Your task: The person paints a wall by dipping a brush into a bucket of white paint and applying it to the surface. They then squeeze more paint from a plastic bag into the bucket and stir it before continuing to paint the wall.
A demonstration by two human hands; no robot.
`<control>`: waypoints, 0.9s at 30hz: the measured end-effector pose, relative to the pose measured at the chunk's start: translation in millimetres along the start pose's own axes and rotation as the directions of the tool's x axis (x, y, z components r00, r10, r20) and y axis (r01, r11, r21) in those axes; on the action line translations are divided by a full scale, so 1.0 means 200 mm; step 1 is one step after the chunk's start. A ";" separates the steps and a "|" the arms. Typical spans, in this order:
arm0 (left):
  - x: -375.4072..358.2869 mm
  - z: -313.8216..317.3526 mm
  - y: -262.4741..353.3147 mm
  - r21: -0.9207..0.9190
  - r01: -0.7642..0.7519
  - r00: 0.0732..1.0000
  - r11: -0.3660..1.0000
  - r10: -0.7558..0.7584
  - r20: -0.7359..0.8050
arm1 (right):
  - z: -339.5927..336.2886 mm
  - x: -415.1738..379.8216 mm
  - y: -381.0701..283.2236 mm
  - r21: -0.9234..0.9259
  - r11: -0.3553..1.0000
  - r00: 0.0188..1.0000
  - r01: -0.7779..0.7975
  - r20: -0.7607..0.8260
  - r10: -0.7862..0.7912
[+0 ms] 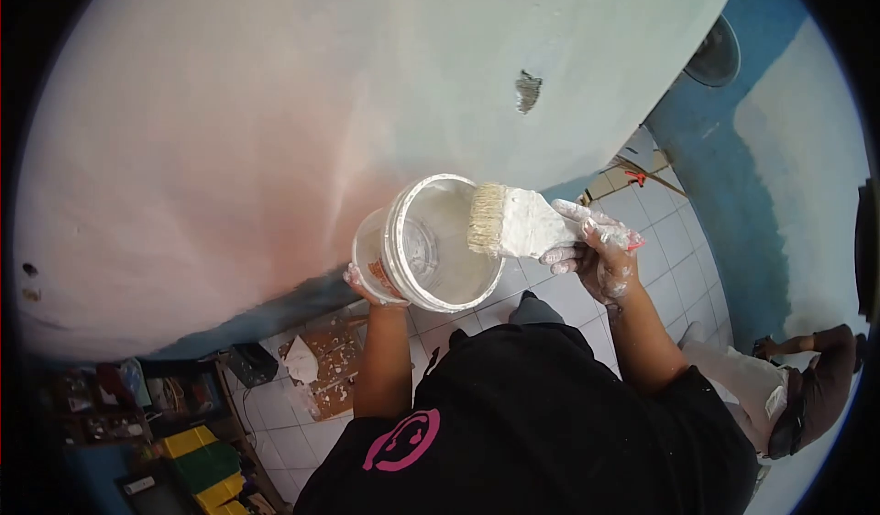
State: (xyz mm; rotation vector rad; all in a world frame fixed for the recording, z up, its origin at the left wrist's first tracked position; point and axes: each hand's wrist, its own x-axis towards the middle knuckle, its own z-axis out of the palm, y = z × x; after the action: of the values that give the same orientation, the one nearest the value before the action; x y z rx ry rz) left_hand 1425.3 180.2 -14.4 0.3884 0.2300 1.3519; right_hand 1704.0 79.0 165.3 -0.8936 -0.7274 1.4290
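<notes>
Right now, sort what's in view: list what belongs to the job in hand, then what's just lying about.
In use:
- white bucket, in the left hand
- wide brush, in the right hand

Apparently lying about:
- spattered board on the floor, though it may serve the work
- black boxy item
- yellow-and-green item

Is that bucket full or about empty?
About empty, it seems: looking into the open bucket, its round bottom shows, with whitish residue inside. Whether a thin layer of liquid remains, I cannot tell.
</notes>
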 end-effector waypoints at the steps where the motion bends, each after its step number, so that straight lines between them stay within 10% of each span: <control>1: 0.00 0.00 -0.03 -0.004 0.028 1.000 1.000 -0.028 0.008 | -0.07 0.00 0.04 -0.027 0.999 0.999 0.033 -0.043 -0.034; 7: 0.04 0.05 -0.20 0.103 0.164 0.984 0.981 -0.171 0.055 | -0.37 0.04 0.15 0.282 0.952 0.969 0.122 -0.239 -0.053; 14: 0.06 0.00 -0.35 0.299 0.257 0.958 0.919 -0.283 0.047 | -1.18 0.32 0.37 0.207 0.966 0.730 0.152 -0.682 0.032; 17: 0.07 -0.29 -0.39 0.211 0.183 0.982 0.960 -0.172 -0.073 | -1.46 0.57 0.29 0.097 0.971 0.726 0.217 -0.681 -0.094; 18: 0.07 -0.25 -0.43 0.640 0.195 0.981 0.744 -0.155 -0.118 | -1.52 0.64 0.20 0.049 0.973 0.727 0.228 -0.673 -0.136; 19: 0.05 -0.23 -0.49 0.683 0.202 0.979 0.702 -0.133 -0.153 | -1.58 0.76 0.11 0.008 0.961 0.736 0.276 -0.645 -0.206; 27: 0.17 0.23 -0.84 0.409 0.099 0.990 0.907 -0.047 -0.135 | -1.21 0.84 -1.02 -0.077 0.647 0.585 0.758 -0.358 -0.728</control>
State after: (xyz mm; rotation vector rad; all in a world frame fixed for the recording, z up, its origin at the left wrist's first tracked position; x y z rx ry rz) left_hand 1600.6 178.7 -36.9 0.6472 0.6361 1.2494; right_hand 2022.5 239.2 202.5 -0.6247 -0.6382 0.4994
